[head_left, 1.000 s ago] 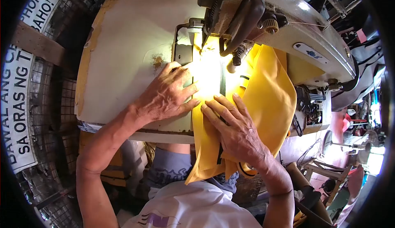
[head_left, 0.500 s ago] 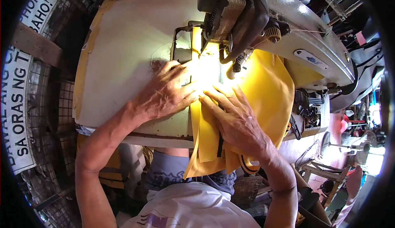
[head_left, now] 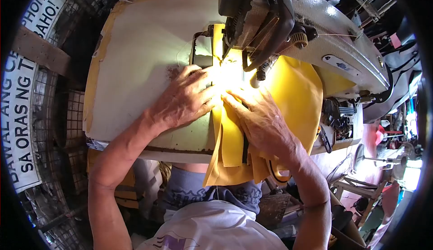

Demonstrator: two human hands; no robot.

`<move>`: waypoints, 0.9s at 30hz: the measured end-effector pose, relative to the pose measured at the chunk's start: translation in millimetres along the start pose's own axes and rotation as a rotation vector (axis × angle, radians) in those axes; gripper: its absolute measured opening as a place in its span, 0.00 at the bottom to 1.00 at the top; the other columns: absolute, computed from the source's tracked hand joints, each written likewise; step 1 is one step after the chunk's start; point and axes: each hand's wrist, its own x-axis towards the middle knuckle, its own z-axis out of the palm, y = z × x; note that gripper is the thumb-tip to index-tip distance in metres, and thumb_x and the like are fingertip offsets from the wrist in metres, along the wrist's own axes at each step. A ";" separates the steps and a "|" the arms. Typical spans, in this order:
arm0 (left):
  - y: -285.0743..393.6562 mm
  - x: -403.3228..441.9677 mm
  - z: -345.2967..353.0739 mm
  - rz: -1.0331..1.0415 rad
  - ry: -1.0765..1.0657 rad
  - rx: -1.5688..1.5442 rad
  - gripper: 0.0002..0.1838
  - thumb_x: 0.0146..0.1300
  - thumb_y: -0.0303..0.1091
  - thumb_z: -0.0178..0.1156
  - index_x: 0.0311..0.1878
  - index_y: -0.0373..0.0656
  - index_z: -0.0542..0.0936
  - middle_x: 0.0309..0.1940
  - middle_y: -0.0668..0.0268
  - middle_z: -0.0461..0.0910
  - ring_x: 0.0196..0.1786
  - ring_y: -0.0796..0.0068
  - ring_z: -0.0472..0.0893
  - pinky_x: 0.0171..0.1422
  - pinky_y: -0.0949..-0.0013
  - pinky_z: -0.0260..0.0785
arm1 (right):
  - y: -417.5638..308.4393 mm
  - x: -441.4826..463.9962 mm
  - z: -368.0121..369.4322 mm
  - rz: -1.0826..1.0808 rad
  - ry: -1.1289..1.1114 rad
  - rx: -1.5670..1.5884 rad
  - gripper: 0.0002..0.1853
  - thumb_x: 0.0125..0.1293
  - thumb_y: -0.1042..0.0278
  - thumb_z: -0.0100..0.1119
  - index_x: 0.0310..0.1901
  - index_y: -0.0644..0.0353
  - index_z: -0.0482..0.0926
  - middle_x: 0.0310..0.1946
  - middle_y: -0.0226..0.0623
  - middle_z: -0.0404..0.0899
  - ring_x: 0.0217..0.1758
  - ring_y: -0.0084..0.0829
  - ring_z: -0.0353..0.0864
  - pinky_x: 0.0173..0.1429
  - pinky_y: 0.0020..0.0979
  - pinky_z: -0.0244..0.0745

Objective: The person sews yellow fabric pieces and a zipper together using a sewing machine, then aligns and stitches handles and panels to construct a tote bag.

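Note:
A sewing machine (head_left: 333, 33) stands over a piece of yellow leather-like material (head_left: 232, 146), with a bright lamp glare around the needle area. A narrow yellow strip (head_left: 218, 42) runs along the material's left edge, past the presser area. My left hand (head_left: 187, 94) rests on the table left of the strip, its fingers bent and thumb and fingertips closed on the strip's edge; glare partly hides the tips. My right hand (head_left: 261, 114) lies on the yellow material with fingers stretched out flat, pressing it close to the needle. The needle itself is lost in the glare.
The pale machine table (head_left: 144, 38) has worn tape along its edge. More yellow material (head_left: 297, 87) spreads under the machine arm. Scissor-like black handles (head_left: 324, 139) hang at the table's right edge. Printed signs (head_left: 27, 119) hang on a wire grid at left.
The yellow material has slid a little away from me, under the machine, and its near end hangs less low. My right hand has shifted slightly; my left stays at the strip.

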 end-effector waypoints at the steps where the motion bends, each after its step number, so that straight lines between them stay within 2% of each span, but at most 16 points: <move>1: 0.6 -0.5 0.9 0.008 0.006 -0.004 0.13 0.64 0.35 0.63 0.49 0.41 0.85 0.55 0.60 0.80 0.65 0.61 0.76 0.68 0.51 0.69 | 0.6 -0.4 -0.6 0.010 -0.015 0.004 0.24 0.69 0.67 0.57 0.67 0.57 0.77 0.67 0.41 0.75 0.66 0.46 0.74 0.70 0.47 0.64; 2: -0.2 -0.6 1.4 0.018 0.012 -0.005 0.13 0.64 0.35 0.64 0.49 0.40 0.85 0.55 0.60 0.81 0.64 0.61 0.77 0.68 0.51 0.69 | 1.7 0.5 -0.8 0.020 -0.027 0.007 0.24 0.71 0.66 0.58 0.68 0.56 0.76 0.68 0.42 0.75 0.67 0.46 0.74 0.70 0.47 0.65; 5: -1.4 0.6 0.8 0.004 0.011 -0.021 0.13 0.63 0.34 0.65 0.49 0.40 0.85 0.54 0.60 0.81 0.64 0.62 0.77 0.67 0.52 0.70 | 5.3 2.3 5.2 -0.033 0.067 -0.003 0.25 0.63 0.72 0.55 0.64 0.61 0.77 0.63 0.41 0.77 0.59 0.43 0.76 0.64 0.45 0.67; 8: -6.5 5.2 0.7 -0.002 0.003 -0.032 0.14 0.62 0.34 0.66 0.48 0.39 0.86 0.54 0.61 0.81 0.65 0.62 0.77 0.67 0.52 0.70 | 8.8 10.7 -3.4 -0.037 0.046 0.009 0.26 0.61 0.73 0.56 0.63 0.61 0.77 0.57 0.41 0.80 0.52 0.45 0.79 0.56 0.45 0.70; 11: -8.8 6.2 3.5 -0.025 0.011 -0.055 0.14 0.62 0.34 0.66 0.49 0.39 0.86 0.55 0.61 0.82 0.65 0.62 0.76 0.67 0.52 0.70 | 8.4 17.0 -12.6 0.072 -0.106 0.025 0.34 0.52 0.72 0.63 0.65 0.62 0.77 0.68 0.44 0.75 0.62 0.47 0.76 0.64 0.44 0.68; 16: -7.3 3.9 3.2 0.005 -0.025 -0.012 0.13 0.62 0.34 0.65 0.49 0.40 0.87 0.58 0.60 0.81 0.69 0.60 0.75 0.69 0.51 0.69 | 16.7 15.5 -10.9 0.090 -0.189 -0.018 0.37 0.47 0.75 0.65 0.65 0.62 0.77 0.68 0.44 0.75 0.60 0.48 0.76 0.63 0.44 0.70; 19: -4.1 5.6 0.3 -0.024 -0.031 -0.006 0.13 0.62 0.33 0.65 0.48 0.40 0.87 0.58 0.59 0.81 0.70 0.60 0.74 0.69 0.51 0.69 | 21.9 15.9 -7.6 0.040 -0.137 -0.054 0.37 0.46 0.75 0.66 0.65 0.61 0.77 0.66 0.45 0.76 0.59 0.48 0.76 0.63 0.45 0.70; 23: -7.0 8.2 3.6 -0.020 -0.047 -0.013 0.14 0.63 0.34 0.65 0.49 0.39 0.86 0.58 0.58 0.81 0.70 0.59 0.74 0.69 0.51 0.69 | 19.2 17.8 -14.8 0.024 -0.057 -0.065 0.37 0.47 0.75 0.67 0.65 0.60 0.77 0.59 0.46 0.80 0.55 0.48 0.78 0.63 0.46 0.70; 26: -10.0 7.2 10.6 -0.084 -0.057 0.007 0.16 0.63 0.35 0.65 0.51 0.37 0.85 0.59 0.58 0.80 0.69 0.58 0.75 0.69 0.51 0.68 | 27.4 25.2 -15.1 -0.104 0.103 -0.115 0.22 0.61 0.73 0.58 0.58 0.59 0.82 0.38 0.42 0.83 0.42 0.45 0.81 0.51 0.45 0.73; 27: -10.9 7.0 11.5 -0.086 -0.059 0.011 0.16 0.64 0.34 0.65 0.52 0.37 0.85 0.59 0.58 0.80 0.69 0.59 0.75 0.70 0.51 0.68 | 30.7 28.5 -9.9 -0.131 0.179 -0.093 0.21 0.61 0.73 0.58 0.58 0.60 0.83 0.38 0.42 0.83 0.42 0.45 0.81 0.51 0.45 0.74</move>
